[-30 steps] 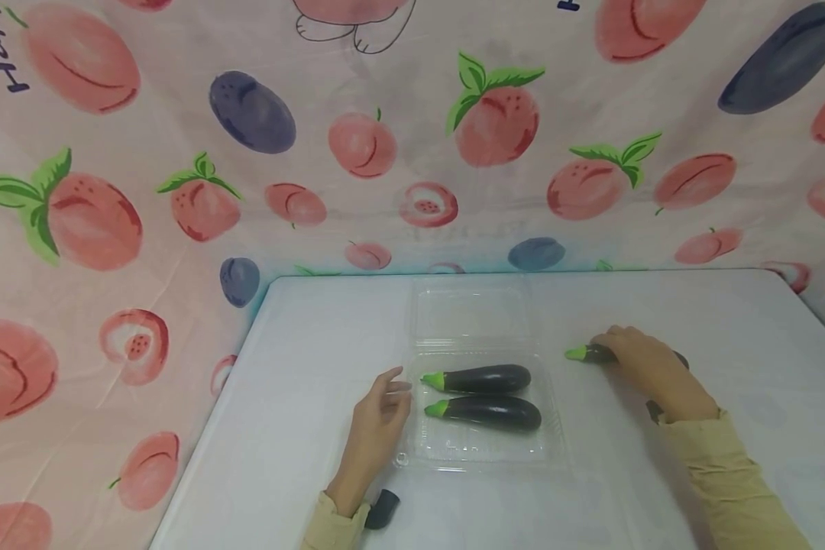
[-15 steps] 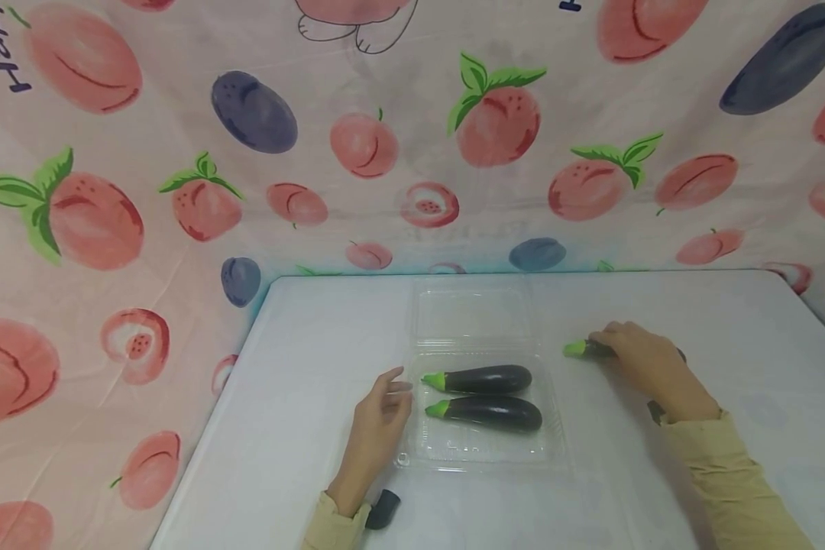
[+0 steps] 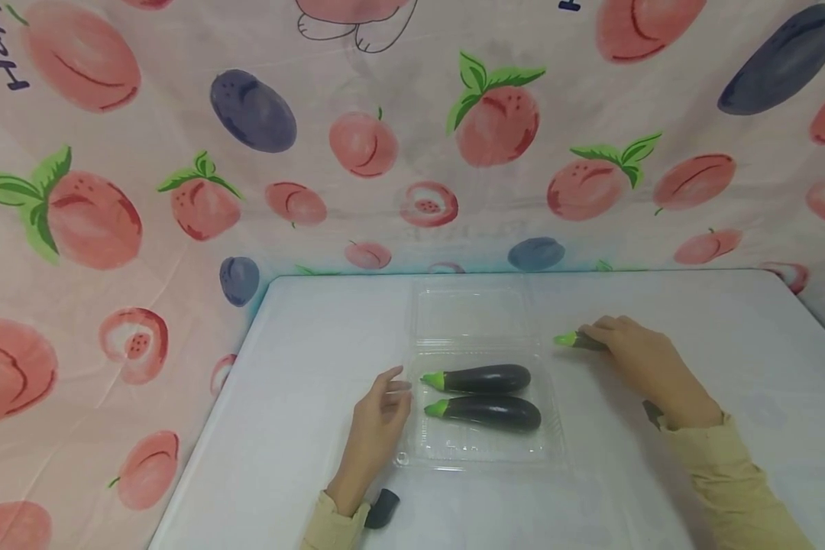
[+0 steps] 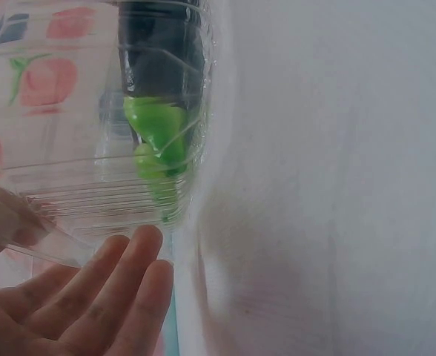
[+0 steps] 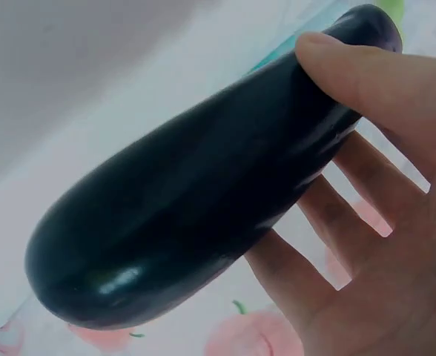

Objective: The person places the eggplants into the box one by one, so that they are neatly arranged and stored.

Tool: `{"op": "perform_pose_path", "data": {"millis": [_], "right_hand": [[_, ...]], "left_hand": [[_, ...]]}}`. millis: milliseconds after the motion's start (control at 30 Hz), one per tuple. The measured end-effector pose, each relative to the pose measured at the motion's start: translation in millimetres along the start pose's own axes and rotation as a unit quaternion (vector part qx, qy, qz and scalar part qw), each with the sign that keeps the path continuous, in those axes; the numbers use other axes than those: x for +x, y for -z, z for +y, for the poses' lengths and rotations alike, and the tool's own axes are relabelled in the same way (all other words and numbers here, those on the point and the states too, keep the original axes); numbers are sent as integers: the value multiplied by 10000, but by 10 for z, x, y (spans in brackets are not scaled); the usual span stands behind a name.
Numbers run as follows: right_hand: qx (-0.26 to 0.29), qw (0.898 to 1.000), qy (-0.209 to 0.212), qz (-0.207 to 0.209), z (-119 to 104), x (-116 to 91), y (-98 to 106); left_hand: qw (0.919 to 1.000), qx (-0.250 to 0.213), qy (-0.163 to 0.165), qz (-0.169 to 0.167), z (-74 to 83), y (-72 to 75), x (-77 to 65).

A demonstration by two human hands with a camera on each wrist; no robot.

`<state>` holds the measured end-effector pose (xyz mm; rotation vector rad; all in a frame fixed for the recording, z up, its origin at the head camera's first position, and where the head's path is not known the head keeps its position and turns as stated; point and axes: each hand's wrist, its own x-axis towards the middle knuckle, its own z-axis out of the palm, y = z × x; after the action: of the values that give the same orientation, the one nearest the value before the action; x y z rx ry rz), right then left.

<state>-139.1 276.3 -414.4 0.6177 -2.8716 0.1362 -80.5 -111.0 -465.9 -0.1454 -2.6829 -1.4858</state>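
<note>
My right hand [image 3: 642, 367] holds a dark purple eggplant [image 3: 587, 342] with a green stem end, right of the clear plastic container [image 3: 481, 464]. In the right wrist view, thumb and fingers grip this eggplant [image 5: 181, 193] near its narrow end, and its round end sticks out free. Two more eggplants, an upper one [image 3: 488, 378] and a lower one [image 3: 498, 412], lie side by side in the container, stems to the left. My left hand [image 3: 378, 420] rests at the container's left edge. Its fingers [image 4: 121, 285] are fairly straight, and its thumb is partly seen through plastic.
The container's clear lid [image 3: 474, 313] lies folded back toward the rear of the white table [image 3: 330, 328]. A fruit-printed cloth [image 3: 385, 92] hangs behind the table and along its left side. A dark device [image 3: 383, 509] sits at the left wrist.
My right hand has lifted the eggplant a little and moved it left and away, toward the container. The left hand and the two eggplants in the container have stayed still.
</note>
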Motion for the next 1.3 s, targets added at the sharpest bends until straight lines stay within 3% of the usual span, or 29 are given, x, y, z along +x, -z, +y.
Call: {"op": "perform_pose_path", "data": {"millis": [667, 1300], "right_hand": [[113, 9999, -80, 50, -283, 37, 187], [224, 9946, 678, 753, -558, 60, 253]], "left_hand": [[10000, -23, -12, 16, 1, -7, 11], [10000, -1, 60, 26, 10, -7, 10]]}}
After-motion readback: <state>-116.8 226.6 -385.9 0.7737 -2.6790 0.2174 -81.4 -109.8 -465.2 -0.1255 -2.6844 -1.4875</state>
